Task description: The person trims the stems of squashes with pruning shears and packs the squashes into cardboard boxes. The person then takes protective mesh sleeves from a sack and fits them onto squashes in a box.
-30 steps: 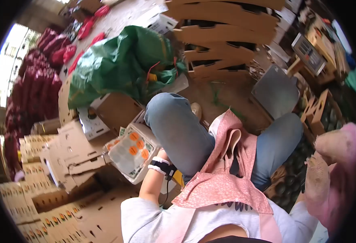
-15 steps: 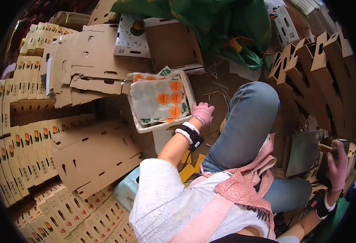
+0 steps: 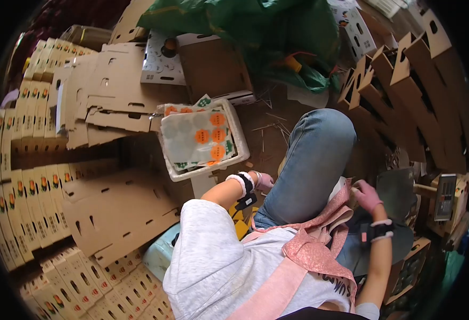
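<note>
Our right hand [image 3: 367,196] curls by the apron [image 3: 314,252], its grip unclear. Our left hand [image 3: 265,182], half behind the knee [image 3: 325,136], is near the bin [image 3: 240,144]; open or closed, we can't tell.

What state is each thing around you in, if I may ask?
White foam box: open, sheets inside.
Top sticker sheet: partly bare of orange stickers.
Cardboard tray: open.
Large cardboard piece: unfolded, flat.
Green sack: crumpled.
Pink apron: rumpled.
Left hand: partly hidden.
Right hand: fingers curled.
</note>
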Available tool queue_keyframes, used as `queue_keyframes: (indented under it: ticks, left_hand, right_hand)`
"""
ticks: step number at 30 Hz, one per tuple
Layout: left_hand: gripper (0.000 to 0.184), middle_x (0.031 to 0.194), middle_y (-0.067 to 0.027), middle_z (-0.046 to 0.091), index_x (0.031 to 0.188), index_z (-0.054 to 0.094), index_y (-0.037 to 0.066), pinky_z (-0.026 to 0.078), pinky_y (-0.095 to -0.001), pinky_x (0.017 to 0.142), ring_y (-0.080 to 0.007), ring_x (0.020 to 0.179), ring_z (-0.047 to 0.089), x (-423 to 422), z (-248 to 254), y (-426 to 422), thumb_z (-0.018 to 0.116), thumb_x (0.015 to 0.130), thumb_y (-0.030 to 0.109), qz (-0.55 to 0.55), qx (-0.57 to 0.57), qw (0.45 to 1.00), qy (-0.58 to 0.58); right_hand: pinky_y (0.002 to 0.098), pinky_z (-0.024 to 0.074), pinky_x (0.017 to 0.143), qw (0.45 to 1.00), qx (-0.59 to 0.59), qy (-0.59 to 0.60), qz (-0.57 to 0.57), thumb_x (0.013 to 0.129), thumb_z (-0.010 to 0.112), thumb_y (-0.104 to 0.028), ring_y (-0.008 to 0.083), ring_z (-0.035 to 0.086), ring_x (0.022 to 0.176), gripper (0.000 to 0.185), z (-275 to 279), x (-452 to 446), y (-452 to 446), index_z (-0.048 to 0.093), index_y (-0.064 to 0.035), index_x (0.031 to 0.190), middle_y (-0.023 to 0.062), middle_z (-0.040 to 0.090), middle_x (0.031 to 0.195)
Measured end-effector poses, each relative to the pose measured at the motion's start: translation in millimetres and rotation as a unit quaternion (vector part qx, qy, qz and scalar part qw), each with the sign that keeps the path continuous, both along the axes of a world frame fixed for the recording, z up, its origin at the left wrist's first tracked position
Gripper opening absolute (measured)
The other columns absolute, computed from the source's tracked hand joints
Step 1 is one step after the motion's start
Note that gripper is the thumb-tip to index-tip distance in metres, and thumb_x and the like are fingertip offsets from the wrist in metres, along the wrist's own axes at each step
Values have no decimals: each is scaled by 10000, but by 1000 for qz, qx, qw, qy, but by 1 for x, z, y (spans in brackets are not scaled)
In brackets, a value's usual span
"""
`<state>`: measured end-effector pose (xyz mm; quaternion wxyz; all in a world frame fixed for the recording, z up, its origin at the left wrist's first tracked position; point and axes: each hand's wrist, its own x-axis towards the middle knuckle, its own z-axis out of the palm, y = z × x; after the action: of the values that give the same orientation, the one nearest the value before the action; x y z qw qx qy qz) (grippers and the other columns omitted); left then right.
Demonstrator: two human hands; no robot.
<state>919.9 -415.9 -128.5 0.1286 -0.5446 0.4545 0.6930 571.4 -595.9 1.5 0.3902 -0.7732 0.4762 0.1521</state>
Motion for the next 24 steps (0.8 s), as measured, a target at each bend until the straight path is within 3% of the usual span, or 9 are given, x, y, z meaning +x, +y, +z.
queue_keyframes:
  ticks: [1, 2, 3, 5, 10, 18, 24]
  left_hand:
    - [515, 1172, -122, 633, 1183, 611, 55, 484, -420, 873, -294, 1075, 595, -5, -33, 24, 520, 857, 444, 43, -11, 997, 58]
    - [513, 1200, -104, 624, 1173, 625, 70, 485, -421, 882, -280, 1094, 587, -16, -64, 49, 507, 866, 463, 82, -23, 990, 117]
    - [593, 1275, -100, 569, 1235, 582, 93, 457, -424, 929, -281, 1161, 537, -24, -59, 66, 463, 869, 544, 171, 102, 962, 188]
    - [676, 1352, -95, 510, 1301, 533, 117, 426, -426, 978, -281, 1230, 484, -38, -45, 93, 417, 873, 627, 314, 293, 864, 265]
    - [683, 1366, -92, 491, 1318, 506, 121, 410, -429, 990, -276, 1241, 470, -47, -31, 87, 411, 874, 631, 456, 244, 824, 232]
    - [697, 1389, -87, 461, 1345, 461, 127, 383, -433, 1010, -270, 1258, 447, -52, -24, 28, 401, 876, 639, 540, 141, 819, 138]
    - [708, 1406, -83, 438, 1365, 428, 131, 363, -435, 1025, -265, 1271, 430, -65, -38, -32, 393, 878, 644, 575, 143, 801, 86]
  right_hand:
    - [361, 476, 843, 999, 32, 3, -8, 886, 550, -310, 312, 612, 957, 350, -60, -7, 0, 588, -31, 1094, 181, 632, 1075]
    - [325, 454, 890, 982, 150, -87, -79, 924, 512, -315, 253, 603, 978, 366, -104, -6, 7, 589, -13, 1117, 138, 644, 1067]
    - [291, 425, 928, 892, 400, -70, -202, 953, 469, -328, 228, 571, 1030, 381, -119, 5, 11, 593, -10, 1123, 102, 629, 1081]
    - [295, 421, 942, 857, 448, 4, -255, 966, 429, -368, 229, 562, 1051, 422, -104, 34, 41, 573, -33, 1178, 100, 621, 1136]
    - [332, 465, 898, 812, 483, 84, -316, 956, 429, -421, 269, 606, 1019, 456, -140, 11, 45, 555, -70, 1217, 127, 628, 1169]
    - [337, 466, 898, 886, 406, 79, -210, 948, 441, -420, 278, 605, 1023, 454, -146, -1, 38, 556, -69, 1214, 137, 626, 1167]
    - [340, 466, 898, 912, 366, 100, -157, 943, 451, -418, 284, 604, 1026, 454, -150, 24, 34, 557, -69, 1212, 144, 625, 1166]
